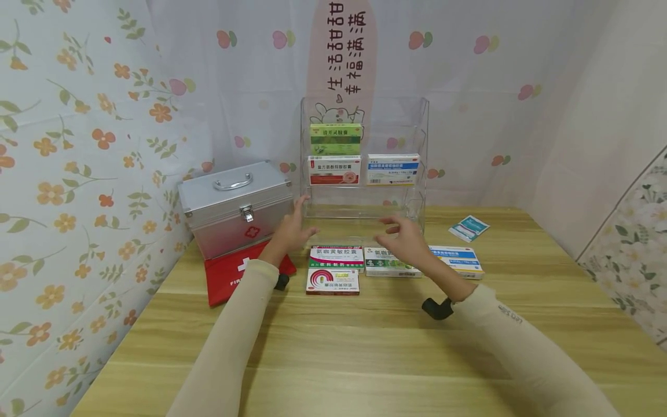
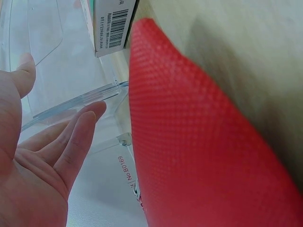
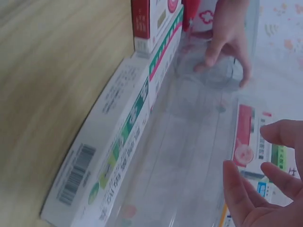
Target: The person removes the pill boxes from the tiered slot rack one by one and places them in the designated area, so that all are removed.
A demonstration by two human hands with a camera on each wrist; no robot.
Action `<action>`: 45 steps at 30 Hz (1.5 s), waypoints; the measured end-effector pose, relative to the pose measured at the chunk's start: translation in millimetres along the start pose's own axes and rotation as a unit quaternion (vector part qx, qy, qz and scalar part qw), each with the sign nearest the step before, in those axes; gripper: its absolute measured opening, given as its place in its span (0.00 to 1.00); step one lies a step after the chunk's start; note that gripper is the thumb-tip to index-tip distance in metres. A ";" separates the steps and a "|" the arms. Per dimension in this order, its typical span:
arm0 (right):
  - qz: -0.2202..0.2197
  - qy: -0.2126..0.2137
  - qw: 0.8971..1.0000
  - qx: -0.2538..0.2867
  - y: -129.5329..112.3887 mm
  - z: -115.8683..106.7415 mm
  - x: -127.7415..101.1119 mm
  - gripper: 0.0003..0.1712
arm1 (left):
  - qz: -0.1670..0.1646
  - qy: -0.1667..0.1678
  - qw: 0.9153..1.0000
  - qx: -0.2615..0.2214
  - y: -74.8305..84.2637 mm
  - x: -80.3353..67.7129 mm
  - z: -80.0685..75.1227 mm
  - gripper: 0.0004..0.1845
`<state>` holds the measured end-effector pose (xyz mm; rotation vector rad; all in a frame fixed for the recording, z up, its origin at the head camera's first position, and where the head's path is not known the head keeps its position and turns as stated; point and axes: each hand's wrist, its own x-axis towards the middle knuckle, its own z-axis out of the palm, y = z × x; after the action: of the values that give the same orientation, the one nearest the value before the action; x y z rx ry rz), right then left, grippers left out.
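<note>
- Hands are held out in front of the clear plastic rack (image 1: pixel 417 150), which stands at the back of the wooden table (image 1: pixel 375 359).
- The left hand (image 1: pixel 292 231) is seen open, with fingers loose and spread. Nothing is held in it. Its fingertips are close to the rack's bottom left corner; whether they touch it cannot be told.
- The right hand (image 1: pixel 401 237) is open too, with fingers relaxed and a little bent. Nothing is gripped. It is held over the green and white box (image 1: pixel 392 263), just before the rack's lowest shelf.
- Three medicine boxes are kept in the rack: a green box (image 1: pixel 336 139) on top, a red and white box (image 1: pixel 334 169) below it, and a blue and white box (image 1: pixel 393 168) beside that one.
- More boxes are laid flat on the table near the hands: a pink and green box (image 1: pixel 336 257), a red box with a rainbow mark (image 1: pixel 332 281) and a blue box (image 1: pixel 458 260).
- A silver metal case (image 1: pixel 234 208) is set to the left, on top of a red first-aid pouch (image 1: pixel 229 278).
- A small blue packet (image 1: pixel 469 227) is lying alone to the right.
</note>
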<state>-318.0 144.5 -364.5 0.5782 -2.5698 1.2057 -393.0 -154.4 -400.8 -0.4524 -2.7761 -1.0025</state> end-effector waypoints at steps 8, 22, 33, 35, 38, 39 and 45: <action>-0.040 0.057 0.998 -0.004 16.6 -13.5 27.2 0.23 | 0.000 -0.001 1.000 -0.002 0.5 -0.9 -0.5 0.50; -0.069 0.158 0.982 -0.073 16.1 -44.4 87.3 0.22 | -0.002 0.000 1.000 -0.006 -1.2 0.0 -2.3 0.49; -0.015 0.119 0.976 -0.181 15.4 -63.7 108.4 0.22 | -0.004 0.002 1.000 0.008 1.2 0.5 0.5 0.48; -0.006 0.097 0.977 -0.192 15.7 -66.7 110.4 0.22 | -0.006 0.001 1.000 0.008 1.2 0.5 1.1 0.49; 0.008 0.069 0.976 -0.208 16.6 -70.2 113.0 0.23 | -0.007 0.001 1.000 0.010 1.3 0.8 1.2 0.49; 0.008 0.066 0.976 -0.208 17.0 -71.3 114.1 0.22 | -0.006 0.003 1.000 0.010 1.3 1.1 1.1 0.49; 0.004 0.052 0.985 -0.165 16.7 -78.9 118.9 0.16 | -0.008 0.002 1.000 0.012 2.3 1.4 -0.4 0.48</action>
<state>-427.5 186.0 -281.2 0.4191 -2.6040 0.7627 -393.6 -152.7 -398.8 -0.4263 -2.7894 -0.9723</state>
